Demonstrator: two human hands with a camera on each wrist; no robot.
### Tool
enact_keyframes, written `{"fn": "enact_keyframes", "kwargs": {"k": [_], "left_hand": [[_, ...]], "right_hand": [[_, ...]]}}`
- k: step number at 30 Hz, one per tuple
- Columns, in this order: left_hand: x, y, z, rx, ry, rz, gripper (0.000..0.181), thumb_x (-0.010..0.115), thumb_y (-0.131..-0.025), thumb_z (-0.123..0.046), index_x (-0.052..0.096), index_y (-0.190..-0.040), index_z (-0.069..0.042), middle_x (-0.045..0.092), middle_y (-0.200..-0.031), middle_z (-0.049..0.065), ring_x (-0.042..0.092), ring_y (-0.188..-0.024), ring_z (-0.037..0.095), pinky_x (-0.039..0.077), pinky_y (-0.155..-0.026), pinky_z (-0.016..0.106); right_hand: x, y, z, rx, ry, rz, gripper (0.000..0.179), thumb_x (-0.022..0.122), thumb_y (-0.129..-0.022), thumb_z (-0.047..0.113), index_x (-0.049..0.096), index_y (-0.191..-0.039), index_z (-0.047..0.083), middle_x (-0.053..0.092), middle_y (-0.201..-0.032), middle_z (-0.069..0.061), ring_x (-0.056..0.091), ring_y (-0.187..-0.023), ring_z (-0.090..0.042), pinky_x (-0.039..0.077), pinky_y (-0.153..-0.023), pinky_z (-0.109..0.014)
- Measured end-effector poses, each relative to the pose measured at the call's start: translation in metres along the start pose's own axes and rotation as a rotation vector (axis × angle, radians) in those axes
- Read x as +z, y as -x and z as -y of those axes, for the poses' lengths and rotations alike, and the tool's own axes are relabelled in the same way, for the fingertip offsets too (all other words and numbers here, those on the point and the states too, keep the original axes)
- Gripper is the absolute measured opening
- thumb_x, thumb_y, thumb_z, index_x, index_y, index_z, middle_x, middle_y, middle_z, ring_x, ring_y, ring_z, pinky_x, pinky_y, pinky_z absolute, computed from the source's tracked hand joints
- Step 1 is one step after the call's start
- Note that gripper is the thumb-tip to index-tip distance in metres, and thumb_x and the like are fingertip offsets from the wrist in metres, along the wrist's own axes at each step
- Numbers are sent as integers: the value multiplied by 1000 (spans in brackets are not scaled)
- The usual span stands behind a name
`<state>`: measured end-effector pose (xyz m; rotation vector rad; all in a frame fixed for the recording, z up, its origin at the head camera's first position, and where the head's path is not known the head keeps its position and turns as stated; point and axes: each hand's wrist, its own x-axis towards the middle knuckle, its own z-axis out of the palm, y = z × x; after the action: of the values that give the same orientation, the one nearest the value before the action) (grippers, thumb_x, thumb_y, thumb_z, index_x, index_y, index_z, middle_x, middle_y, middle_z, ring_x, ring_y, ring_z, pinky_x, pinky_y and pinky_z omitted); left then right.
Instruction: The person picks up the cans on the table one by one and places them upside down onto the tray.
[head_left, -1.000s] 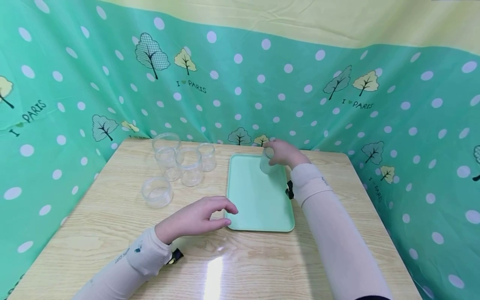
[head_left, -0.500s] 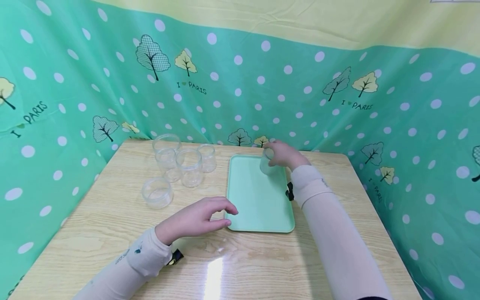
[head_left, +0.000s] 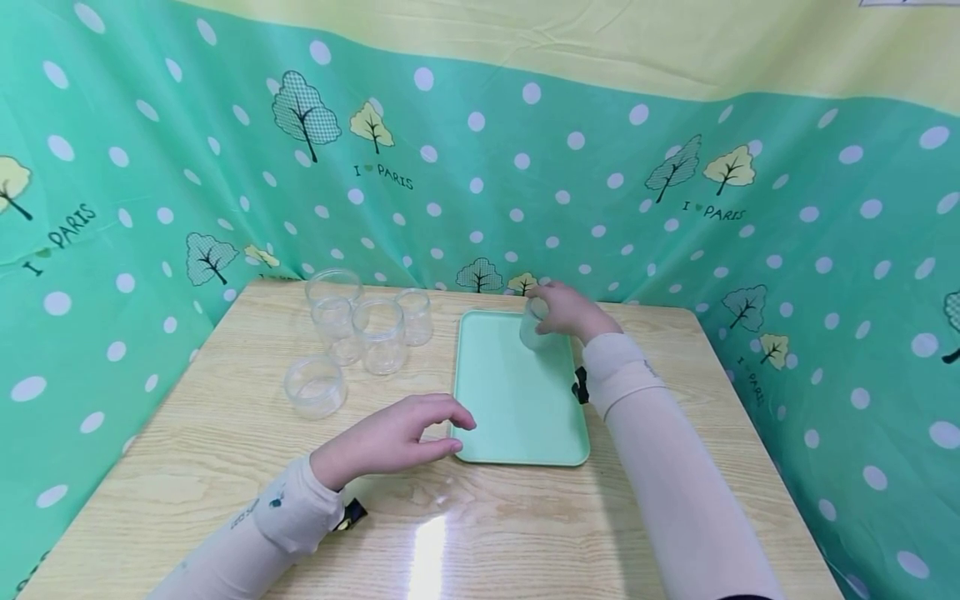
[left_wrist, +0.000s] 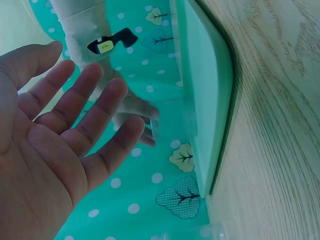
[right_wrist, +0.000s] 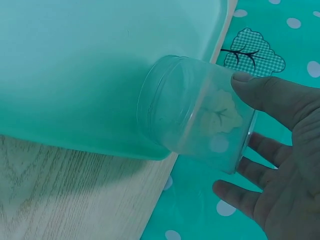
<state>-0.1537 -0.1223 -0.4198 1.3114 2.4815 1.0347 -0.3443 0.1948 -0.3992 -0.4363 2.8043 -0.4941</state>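
Note:
At the far right corner of the light green tray (head_left: 517, 400) a clear plastic jar (head_left: 533, 323) stands on the tray. My right hand (head_left: 566, 309) holds this jar from above near its top end. In the right wrist view, the thumb (right_wrist: 270, 95) lies along one side of the jar (right_wrist: 195, 112) and the fingers are at the other, with the ridged end toward the tray. Relaxed and bare, my left hand (head_left: 393, 435) hovers by the tray's near left corner, its fingers spread a little and nothing in them.
Left of the tray stand several clear jars, among them a tall jar (head_left: 380, 337), a smaller jar (head_left: 415, 318) at the back and a low wide jar (head_left: 315, 387) in front. A dotted green curtain (head_left: 480, 167) rises directly behind the wooden table (head_left: 517, 533).

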Motion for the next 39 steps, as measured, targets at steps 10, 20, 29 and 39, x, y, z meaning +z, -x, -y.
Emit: {"fn": "enact_keyframes", "kwargs": {"k": [10, 20, 29, 39], "left_hand": [[1, 0, -1, -2, 0, -4, 23, 67, -101, -24, 65, -124, -27, 65, -122, -16, 61, -118, 7, 52, -103, 34], [-1, -1, -2, -7, -9, 1, 22, 64, -103, -33, 65, -124, -28, 64, -122, -17, 60, -118, 6, 52, -103, 34], [-2, -1, -2, -19, -6, 4, 21, 66, -102, -27, 66, -123, -27, 64, -121, -16, 61, -116, 6, 52, -102, 34], [-6, 2, 1, -15, -14, -33, 24, 65, -103, -31, 65, -126, -26, 65, -121, -16, 61, -116, 5, 52, -101, 33]], "right_hand": [[-3, 3, 4, -23, 27, -25, 71, 80, -89, 18, 48, -153, 18, 29, -165, -17, 30, -150, -41, 36, -117, -61], [-9, 13, 14, -60, 68, -50, 67, 78, -91, 17, 50, -151, 16, 34, -162, -17, 34, -148, -41, 38, -115, -61], [-11, 27, 20, -101, 157, -89, 65, 77, -92, 18, 50, -151, 19, 38, -159, -13, 36, -146, -38, 42, -113, -59], [-12, 50, 20, -193, 194, -177, 61, 77, -93, 18, 52, -149, 19, 40, -158, -13, 39, -145, -36, 41, -116, -53]]}}
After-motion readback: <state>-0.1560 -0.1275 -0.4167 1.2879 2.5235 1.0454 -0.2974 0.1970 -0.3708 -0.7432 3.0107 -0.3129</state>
